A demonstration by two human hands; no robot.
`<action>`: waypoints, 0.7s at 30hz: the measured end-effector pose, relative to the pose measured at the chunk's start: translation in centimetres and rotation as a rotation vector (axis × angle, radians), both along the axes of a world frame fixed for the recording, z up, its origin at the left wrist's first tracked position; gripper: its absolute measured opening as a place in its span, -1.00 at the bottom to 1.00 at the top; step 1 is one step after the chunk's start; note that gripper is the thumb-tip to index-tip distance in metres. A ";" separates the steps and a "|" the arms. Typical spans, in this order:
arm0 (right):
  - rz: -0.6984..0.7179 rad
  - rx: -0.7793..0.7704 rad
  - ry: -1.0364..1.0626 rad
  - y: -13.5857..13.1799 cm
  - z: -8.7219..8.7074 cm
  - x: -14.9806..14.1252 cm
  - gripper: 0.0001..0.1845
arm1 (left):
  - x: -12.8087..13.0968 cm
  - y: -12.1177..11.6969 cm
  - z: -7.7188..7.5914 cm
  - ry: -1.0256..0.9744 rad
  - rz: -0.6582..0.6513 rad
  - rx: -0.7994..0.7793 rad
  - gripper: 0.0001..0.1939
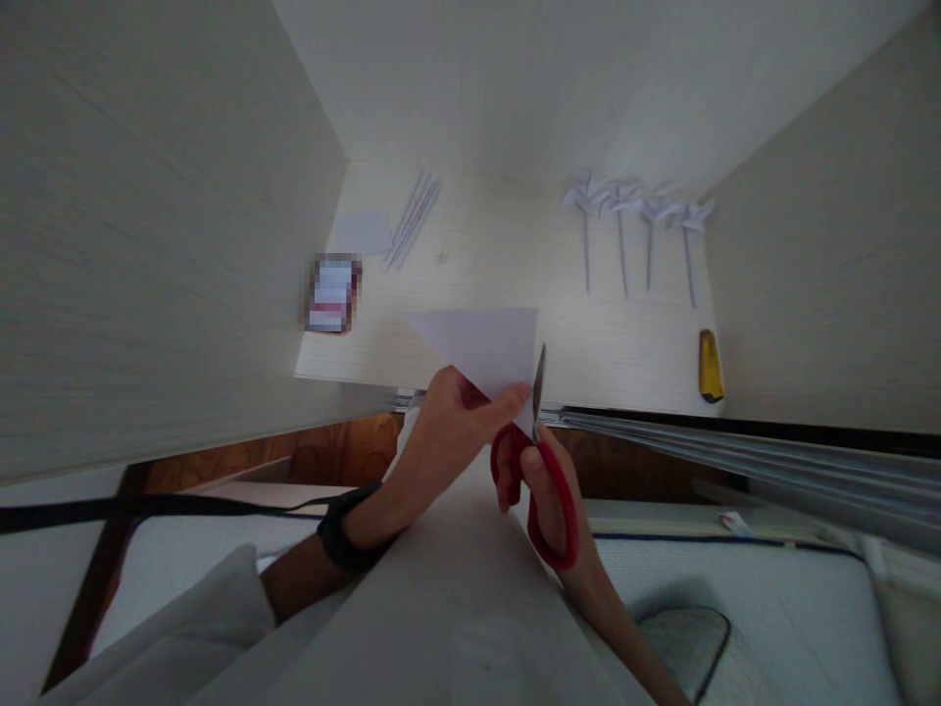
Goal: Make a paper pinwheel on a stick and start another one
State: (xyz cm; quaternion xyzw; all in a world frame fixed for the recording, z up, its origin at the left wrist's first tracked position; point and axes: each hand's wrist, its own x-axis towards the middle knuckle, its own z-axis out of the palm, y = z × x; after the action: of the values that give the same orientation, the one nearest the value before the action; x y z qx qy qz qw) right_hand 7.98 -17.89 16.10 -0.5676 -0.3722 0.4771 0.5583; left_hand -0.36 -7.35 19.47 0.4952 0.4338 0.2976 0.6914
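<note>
Here's the left hand (460, 412), thumb on top and fingers tucked underneath, pinching a white sheet of paper (492, 338) that juts out over the near edge of the pale tabletop (500, 265), its long point aimed left. And on the other side, the right hand (548, 480) is wrapped through the red loops of the scissors (539, 387), blade standing up right against the paper's right side; whether paper sits between the blades, I can't tell. Any lettering to call? At the left edge of the top there's a phone-like item (332, 292), but it's broken into coarse blocks, pale bands and a pinkish strip, so nothing on it can be read. Low on the right, a little white tag (735, 523) is too blurred to make out. The yellow-and-black tool (709, 365) by the right wall is too soft for any marking. Now to the hidden parts: the left fingertips vanish behind the paper, the red loops cover some of the right fingers, and the right forearm runs off the bottom of the view, as does a grey cushion (680, 637). Up back, four white pinwheels (587, 201) line up on the right, their vanes blurring together, while white sticks (413, 221) overlap on the left beside a flat white piece (364, 233), near tiny specks (442, 257) too small to identify.
</note>
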 end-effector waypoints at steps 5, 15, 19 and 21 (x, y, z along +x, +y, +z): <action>0.001 -0.003 0.004 -0.2 -0.3 -0.1 -0.57 | 0.1 0.0 0.0 -0.051 0.010 -0.027 -0.86; 0.029 0.029 0.036 0.0 -0.5 0.0 -0.60 | 0.1 0.5 -0.1 -0.106 0.055 -0.132 -0.73; 0.032 0.018 0.045 -0.2 -0.3 0.2 -0.60 | 0.2 0.3 -0.1 -0.095 0.073 -0.120 -0.74; 0.038 0.019 0.056 -0.4 -0.1 0.2 -0.57 | 0.2 0.2 -0.1 -0.083 0.078 -0.100 -0.74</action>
State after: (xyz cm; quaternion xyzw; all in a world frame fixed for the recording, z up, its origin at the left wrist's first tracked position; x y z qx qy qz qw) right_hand 8.14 -18.24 15.96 -0.5416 -0.3716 0.4998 0.5646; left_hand -0.19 -7.19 19.41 0.4299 0.4380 0.3226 0.7206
